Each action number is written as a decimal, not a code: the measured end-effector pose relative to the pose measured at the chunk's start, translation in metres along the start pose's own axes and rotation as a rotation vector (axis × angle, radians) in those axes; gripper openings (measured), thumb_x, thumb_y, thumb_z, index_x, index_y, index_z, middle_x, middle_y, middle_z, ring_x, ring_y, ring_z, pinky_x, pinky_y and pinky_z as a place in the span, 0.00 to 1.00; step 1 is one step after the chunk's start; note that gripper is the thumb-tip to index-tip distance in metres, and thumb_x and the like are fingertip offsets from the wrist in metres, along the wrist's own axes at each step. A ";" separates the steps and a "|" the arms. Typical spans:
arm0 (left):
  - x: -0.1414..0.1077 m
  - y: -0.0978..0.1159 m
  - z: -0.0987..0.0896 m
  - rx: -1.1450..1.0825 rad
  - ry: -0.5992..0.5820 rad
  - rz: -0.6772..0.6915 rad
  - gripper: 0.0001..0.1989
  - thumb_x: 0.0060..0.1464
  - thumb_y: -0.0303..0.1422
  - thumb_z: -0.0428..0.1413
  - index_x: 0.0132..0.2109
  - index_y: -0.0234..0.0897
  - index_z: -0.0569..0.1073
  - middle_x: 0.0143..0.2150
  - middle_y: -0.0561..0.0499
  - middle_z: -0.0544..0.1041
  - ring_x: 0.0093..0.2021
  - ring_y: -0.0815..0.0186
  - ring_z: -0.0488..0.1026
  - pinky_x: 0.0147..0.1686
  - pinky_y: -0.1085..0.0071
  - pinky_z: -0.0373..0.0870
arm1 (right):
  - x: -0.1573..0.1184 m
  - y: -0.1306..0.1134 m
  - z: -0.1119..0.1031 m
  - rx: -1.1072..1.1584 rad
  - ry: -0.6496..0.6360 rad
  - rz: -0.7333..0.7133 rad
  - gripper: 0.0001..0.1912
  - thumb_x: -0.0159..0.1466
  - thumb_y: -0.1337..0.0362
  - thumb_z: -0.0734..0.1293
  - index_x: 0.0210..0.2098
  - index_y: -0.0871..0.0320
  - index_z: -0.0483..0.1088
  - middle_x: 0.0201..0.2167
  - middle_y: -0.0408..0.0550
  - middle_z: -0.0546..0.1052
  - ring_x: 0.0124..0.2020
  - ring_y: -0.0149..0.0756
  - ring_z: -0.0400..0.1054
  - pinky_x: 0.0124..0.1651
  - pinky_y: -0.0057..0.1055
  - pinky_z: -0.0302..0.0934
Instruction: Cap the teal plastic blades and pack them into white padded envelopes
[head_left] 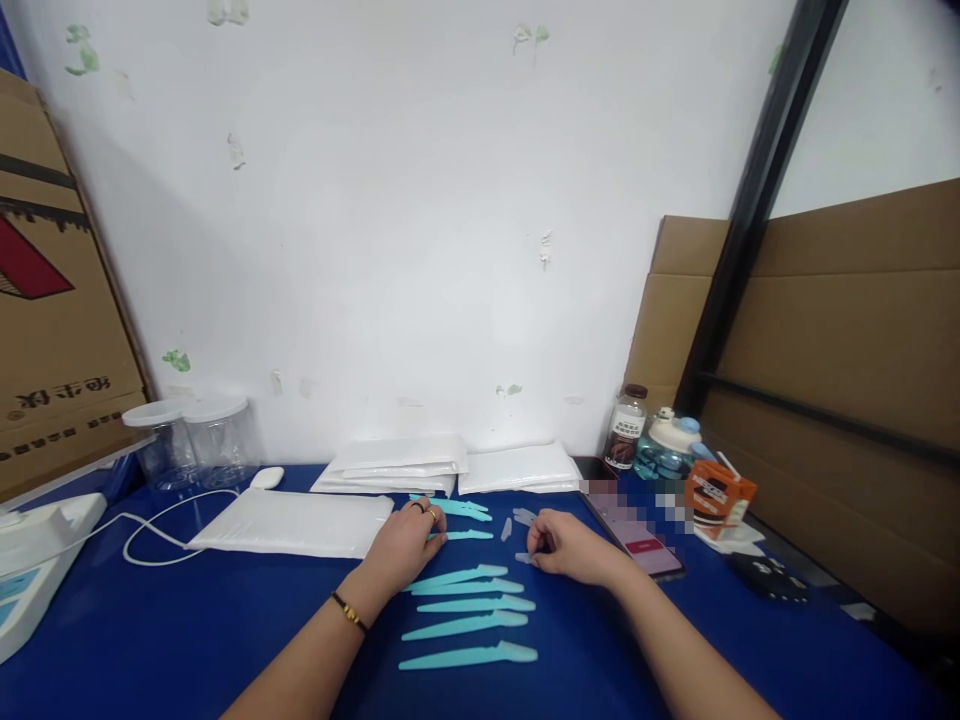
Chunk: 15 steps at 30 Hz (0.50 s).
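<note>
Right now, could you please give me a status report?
Left hand at far turquoise razors. Right hand at translucent pieces. Phone close to its right.

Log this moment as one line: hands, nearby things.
left hand: at far teal tools, grip unclear; right hand: at translucent piece, grip unclear; front: nearer teal tools; right: phone; back: white packets

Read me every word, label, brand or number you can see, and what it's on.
Nothing reads clearly enough to quote.
Cardboard box on the left: dark characters, not legible.
Brown bottle: label print too small.
Orange drink pack: bold lettering too blurred.
Phone: screen partly pixelated, unreadable.
</note>
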<state>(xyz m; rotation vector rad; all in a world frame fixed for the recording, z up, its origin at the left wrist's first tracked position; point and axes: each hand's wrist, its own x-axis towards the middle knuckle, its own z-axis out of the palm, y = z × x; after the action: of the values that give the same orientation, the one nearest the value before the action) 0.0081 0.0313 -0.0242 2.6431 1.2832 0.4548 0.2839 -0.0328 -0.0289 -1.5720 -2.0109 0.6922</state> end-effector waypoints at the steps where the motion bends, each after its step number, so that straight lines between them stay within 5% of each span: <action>1: 0.000 0.000 0.000 -0.020 -0.007 -0.015 0.07 0.53 0.34 0.50 0.37 0.39 0.70 0.38 0.49 0.69 0.41 0.62 0.65 0.41 0.69 0.61 | -0.001 -0.001 0.000 0.013 -0.007 0.009 0.06 0.49 0.72 0.66 0.28 0.58 0.70 0.26 0.44 0.71 0.25 0.30 0.64 0.26 0.22 0.55; 15: 0.002 -0.004 0.007 -0.190 -0.066 -0.089 0.07 0.49 0.34 0.51 0.32 0.38 0.71 0.34 0.52 0.72 0.36 0.66 0.67 0.35 0.73 0.61 | 0.017 0.000 0.020 0.167 0.063 0.010 0.03 0.50 0.66 0.68 0.26 0.60 0.72 0.21 0.41 0.72 0.22 0.27 0.61 0.25 0.22 0.54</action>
<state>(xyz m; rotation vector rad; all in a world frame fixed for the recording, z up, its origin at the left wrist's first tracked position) 0.0086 0.0350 -0.0313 2.4149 1.2645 0.4475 0.2672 -0.0184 -0.0433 -1.4887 -1.8505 0.7829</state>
